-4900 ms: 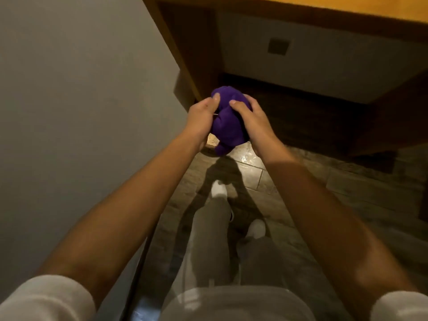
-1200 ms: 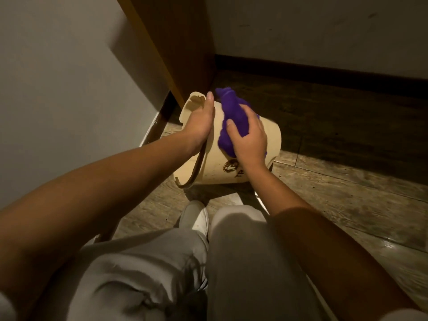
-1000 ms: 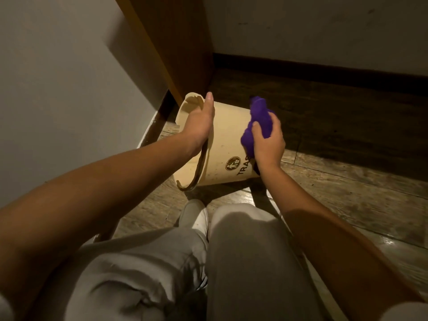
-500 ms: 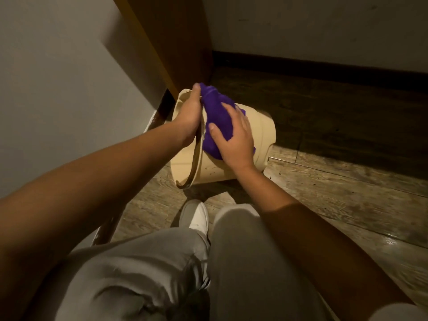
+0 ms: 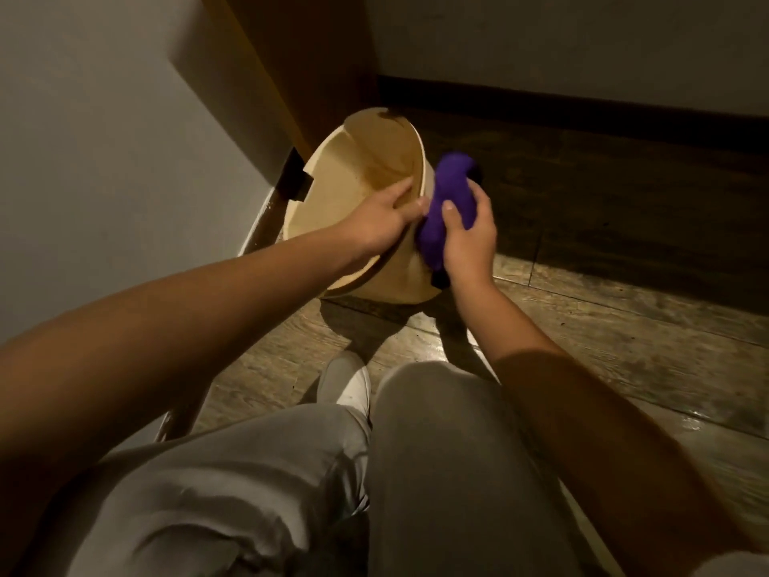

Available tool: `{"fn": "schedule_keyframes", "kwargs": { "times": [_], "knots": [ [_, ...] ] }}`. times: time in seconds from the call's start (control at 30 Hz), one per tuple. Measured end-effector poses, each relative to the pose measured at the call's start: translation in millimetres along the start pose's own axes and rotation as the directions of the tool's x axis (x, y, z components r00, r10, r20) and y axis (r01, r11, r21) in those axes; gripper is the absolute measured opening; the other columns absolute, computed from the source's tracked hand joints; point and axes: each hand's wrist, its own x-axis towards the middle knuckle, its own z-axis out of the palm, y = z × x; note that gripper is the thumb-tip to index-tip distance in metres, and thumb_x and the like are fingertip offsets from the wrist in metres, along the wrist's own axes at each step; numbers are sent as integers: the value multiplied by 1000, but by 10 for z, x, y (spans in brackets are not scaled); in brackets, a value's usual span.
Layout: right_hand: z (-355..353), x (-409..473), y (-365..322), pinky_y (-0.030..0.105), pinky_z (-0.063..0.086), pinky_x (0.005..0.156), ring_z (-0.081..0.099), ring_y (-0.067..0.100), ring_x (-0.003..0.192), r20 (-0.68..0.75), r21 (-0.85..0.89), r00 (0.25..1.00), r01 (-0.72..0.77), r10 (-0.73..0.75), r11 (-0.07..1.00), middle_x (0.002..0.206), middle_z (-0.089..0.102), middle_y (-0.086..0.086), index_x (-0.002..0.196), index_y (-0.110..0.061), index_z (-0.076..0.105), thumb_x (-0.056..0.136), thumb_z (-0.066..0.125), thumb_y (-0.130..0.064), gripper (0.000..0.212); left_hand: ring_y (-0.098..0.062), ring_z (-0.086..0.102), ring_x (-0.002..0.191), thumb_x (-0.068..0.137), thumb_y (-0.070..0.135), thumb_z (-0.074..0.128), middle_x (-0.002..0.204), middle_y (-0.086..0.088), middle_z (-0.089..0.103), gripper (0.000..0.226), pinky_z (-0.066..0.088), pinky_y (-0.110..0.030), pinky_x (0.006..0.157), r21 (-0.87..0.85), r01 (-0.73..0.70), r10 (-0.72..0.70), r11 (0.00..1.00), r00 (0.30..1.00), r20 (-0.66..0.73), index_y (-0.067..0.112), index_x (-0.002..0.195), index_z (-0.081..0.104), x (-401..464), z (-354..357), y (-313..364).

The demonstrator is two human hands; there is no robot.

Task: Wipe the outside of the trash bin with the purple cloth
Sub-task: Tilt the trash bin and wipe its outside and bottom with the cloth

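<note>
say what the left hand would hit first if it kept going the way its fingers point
Probably the trash bin's inner wall: the left hand reaches over the rim with fingers pointing inside. Depth is unclear, so how soon can't be told.

wood floor, white wall — dark baseboard

One camera only, worn on the person's head, looking steeply forward and down, close over both hands and the knees below them.

Trash bin: cream, tilted, mouth facing camera, frame centre | Purple cloth: bunched against bin's right outer wall.
</note>
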Motion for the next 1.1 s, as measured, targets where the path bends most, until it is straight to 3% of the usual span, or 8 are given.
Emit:
{"fn": "schedule_keyframes", "kwargs": {
  "times": [0.13,0.27,0.37,0.5,0.7,0.83,0.93,1.1],
  "knots": [
    [229,-155,-274,8,43,95,51,-14,115,68,53,985,153,-157,987,136,54,-15,143,-29,53,100,63,-28,44,-22,62,132,111,21,46,146,-10,62,46,49,-40,113,-113,-50,37,992,993,-111,15,156,44,108,-145,59],
    [289,-188,-264,43,46,109,49,13,135,93,-108,950,308,-299,945,151,50,-4,149,-30,47,100,59,-40,52,-16,69,119,112,26,40,133,-2,69,41,60,-30,93,-243,-17,-8,970,995,-102,24,153,47,35,-143,37],
    [165,-116,2,53,41,112,41,24,144,160,-311,927,374,-340,874,157,44,4,153,-27,39,102,53,-49,58,-12,68,109,113,30,38,121,6,68,44,60,-30,85,-251,37,-66,967,992,-106,26,157,41,-6,-158,19],
    [-17,8,274,56,44,109,42,26,142,55,-370,961,272,-271,888,156,44,3,154,-27,35,102,47,-54,59,-27,55,136,112,36,38,152,-6,54,53,45,-50,116,-223,77,-113,972,982,-151,27,163,30,38,-232,-18],
    [-221,187,340,53,49,106,48,27,136,-73,-317,995,36,-62,948,153,46,4,156,-23,34,106,49,-43,56,-26,67,119,113,37,37,134,-6,65,44,58,-41,94,-303,79,-139,950,974,-182,28,156,41,37,-224,-42],
    [-29,64,111,47,49,106,53,21,131,46,-238,989,146,-139,960,149,50,2,153,-23,40,106,52,-31,50,-25,70,114,111,47,34,126,-6,70,43,57,-39,83,-271,102,-151,957,975,-164,29,148,48,13,-230,-44],
    [300,-175,-35,50,45,110,46,23,140,211,-224,928,351,-306,909,154,48,4,152,-26,42,104,54,-36,50,-23,70,118,112,45,33,129,-6,71,43,58,-40,89,-274,68,-115,959,980,-162,23,145,52,48,-198,-31],
    [269,-168,163,56,31,119,31,26,150,206,-367,901,433,-382,823,160,41,6,153,-29,38,102,50,-52,58,-22,67,119,112,43,35,131,-6,68,43,55,-48,103,-147,72,-100,987,976,-195,22,146,51,34,-242,-35]
  ]
}}
